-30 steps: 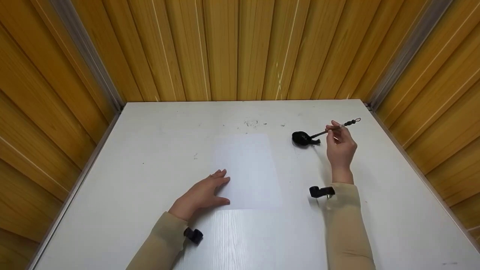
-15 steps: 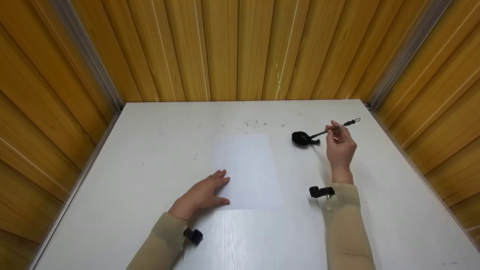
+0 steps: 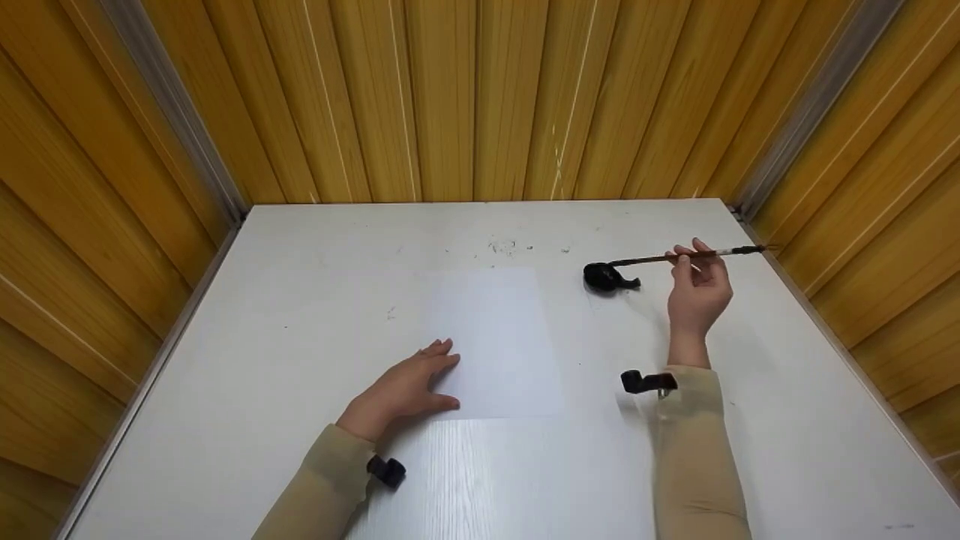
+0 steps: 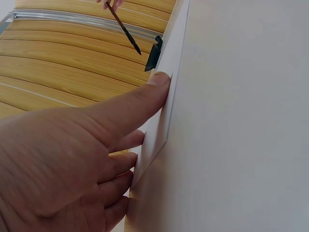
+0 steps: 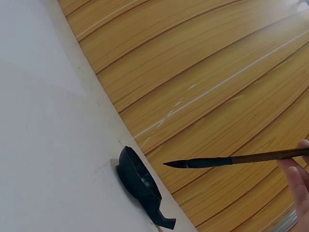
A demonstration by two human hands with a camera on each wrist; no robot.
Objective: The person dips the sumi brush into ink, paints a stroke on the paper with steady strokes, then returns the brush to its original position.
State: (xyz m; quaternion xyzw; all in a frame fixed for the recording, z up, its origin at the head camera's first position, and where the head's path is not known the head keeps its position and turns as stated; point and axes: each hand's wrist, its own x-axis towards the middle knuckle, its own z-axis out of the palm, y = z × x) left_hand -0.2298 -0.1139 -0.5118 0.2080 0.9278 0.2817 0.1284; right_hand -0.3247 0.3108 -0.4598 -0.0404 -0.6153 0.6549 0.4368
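Note:
My right hand (image 3: 697,300) pinches an ink brush (image 3: 652,259) by its brown handle, the shaft lying nearly level. Its dark, pointed tip (image 5: 176,164) hangs above the small black ink dish (image 5: 133,174), apart from it in the right wrist view. The dish (image 3: 601,277) stands on the table, with a short bent handle at its right. My left hand (image 3: 405,386) rests with fingers spread on the left edge of a white sheet of paper (image 3: 502,337). In the left wrist view its thumb (image 4: 140,99) lies straight over the paper (image 4: 159,116).
The white table (image 3: 322,262) carries a few dark specks near its back. Wood-patterned panels (image 3: 450,97) wall it in at the back and both sides. A black camera mount (image 3: 646,382) sits on my right wrist, another mount (image 3: 387,472) on my left.
My right hand has lifted the brush out of the ink dish and moved slightly right, the shaft turning closer to level. The left hand, paper and dish have stayed put.

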